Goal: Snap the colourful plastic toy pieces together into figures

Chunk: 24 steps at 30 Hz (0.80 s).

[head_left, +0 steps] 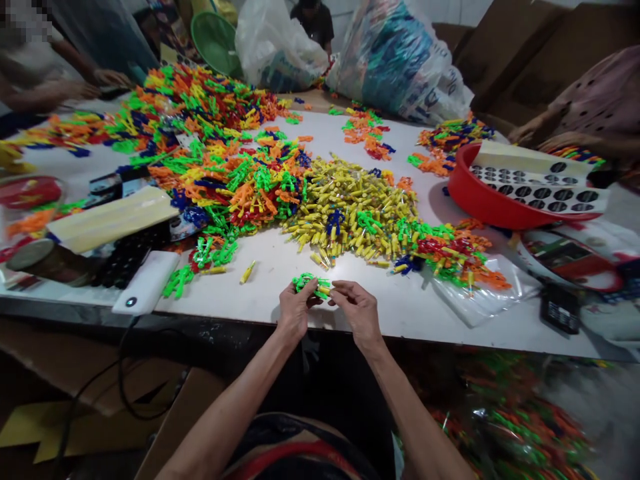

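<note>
At the white table's [280, 293] near edge my left hand [295, 310] is closed round a green plastic toy piece [306, 282]. My right hand [356, 308] pinches a small yellow tube [324, 290] against that green piece. Both hands meet just above the table edge. Right behind them lies a heap of yellow tubes [350, 213] in clear wrappers, with several loose ones near my fingers. A large pile of green, orange, blue, red and yellow plastic pieces [210, 147] spreads over the left and middle of the table.
A red basin [480, 203] with a white card of black discs stands at the right. A white device with a black tray [140, 280] sits at the left edge. Filled plastic bags [400, 60] stand at the back. Other people's arms work at far left [75, 87] and far right [540, 130].
</note>
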Each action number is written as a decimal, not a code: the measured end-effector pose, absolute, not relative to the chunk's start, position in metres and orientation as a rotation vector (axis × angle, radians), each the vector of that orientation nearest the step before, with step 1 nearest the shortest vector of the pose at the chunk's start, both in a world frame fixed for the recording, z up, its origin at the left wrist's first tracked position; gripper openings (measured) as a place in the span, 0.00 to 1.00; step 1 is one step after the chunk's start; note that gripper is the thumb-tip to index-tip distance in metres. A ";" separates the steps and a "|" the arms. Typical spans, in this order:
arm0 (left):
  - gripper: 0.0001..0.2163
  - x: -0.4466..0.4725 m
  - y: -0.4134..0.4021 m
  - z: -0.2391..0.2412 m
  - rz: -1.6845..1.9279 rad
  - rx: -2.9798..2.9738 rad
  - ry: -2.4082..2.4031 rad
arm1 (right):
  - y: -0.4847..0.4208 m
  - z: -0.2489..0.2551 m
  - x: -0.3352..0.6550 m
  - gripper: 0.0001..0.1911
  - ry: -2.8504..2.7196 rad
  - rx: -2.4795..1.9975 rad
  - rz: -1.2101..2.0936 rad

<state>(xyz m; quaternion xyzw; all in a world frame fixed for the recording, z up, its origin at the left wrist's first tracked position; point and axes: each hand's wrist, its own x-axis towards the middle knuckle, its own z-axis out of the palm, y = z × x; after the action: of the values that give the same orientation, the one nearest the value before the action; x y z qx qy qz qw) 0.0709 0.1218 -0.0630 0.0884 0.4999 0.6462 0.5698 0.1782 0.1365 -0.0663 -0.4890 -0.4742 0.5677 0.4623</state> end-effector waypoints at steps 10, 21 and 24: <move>0.11 -0.049 0.110 -0.054 0.975 1.402 2.362 | 0.225 -0.035 0.338 0.21 -1.345 -1.694 -0.028; 0.08 -0.061 0.104 -0.065 0.788 1.779 1.834 | 0.157 -0.058 0.084 0.15 -2.561 -0.967 0.521; 0.11 -0.086 0.093 -0.060 0.727 1.797 2.147 | 0.157 -0.058 0.082 0.09 -2.563 -1.113 0.678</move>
<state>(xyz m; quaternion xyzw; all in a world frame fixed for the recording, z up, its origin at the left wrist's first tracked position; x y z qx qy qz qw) -0.0856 0.0926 -0.0597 0.6164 0.7364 0.2494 0.1244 0.0822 0.1574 -0.0576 -0.3838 -0.8834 0.2337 0.1328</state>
